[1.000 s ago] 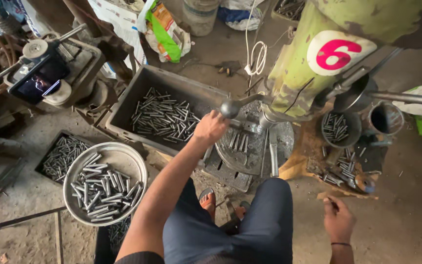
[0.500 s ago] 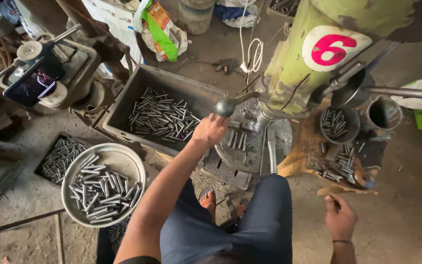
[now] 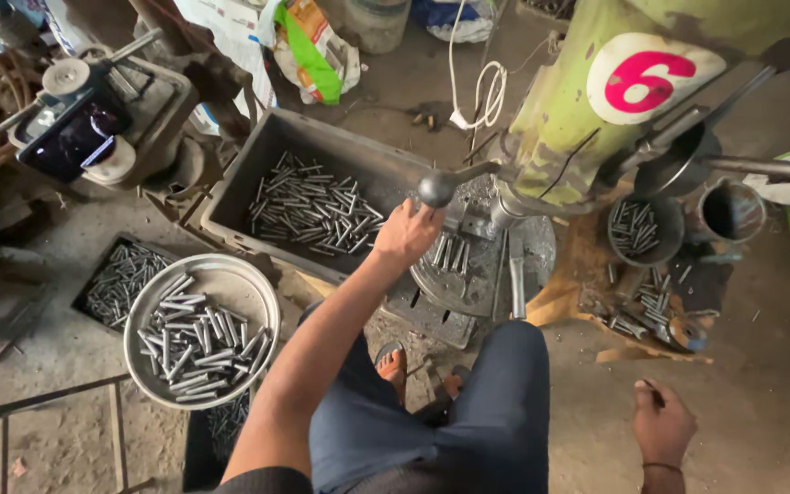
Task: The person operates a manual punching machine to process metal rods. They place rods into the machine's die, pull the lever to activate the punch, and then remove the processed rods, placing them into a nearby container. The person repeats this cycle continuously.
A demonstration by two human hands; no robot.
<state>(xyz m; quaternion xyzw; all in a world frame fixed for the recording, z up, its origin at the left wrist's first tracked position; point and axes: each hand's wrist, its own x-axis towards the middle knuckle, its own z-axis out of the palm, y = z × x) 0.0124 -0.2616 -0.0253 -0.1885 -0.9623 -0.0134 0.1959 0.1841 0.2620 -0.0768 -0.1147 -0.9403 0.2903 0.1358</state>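
While left hand (image 3: pixel 406 233) reaches lever knob (image 3: pixel 436 188), right hand (image 3: pixel 661 423) hangs low.

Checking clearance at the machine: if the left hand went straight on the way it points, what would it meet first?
Probably the dark ball knob on the machine's lever; the left hand is right below it, perhaps already touching.

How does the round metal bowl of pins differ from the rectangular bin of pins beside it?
The round bowl is shallow, pale and shiny; the rectangular bin is deep, dark and straight-walled. The bowl sits near the person's left knee, while the bin lies farther off, next to the left hand at the machine. The bowl rests partly over a small dark tray. Both hold loose short metal pins.
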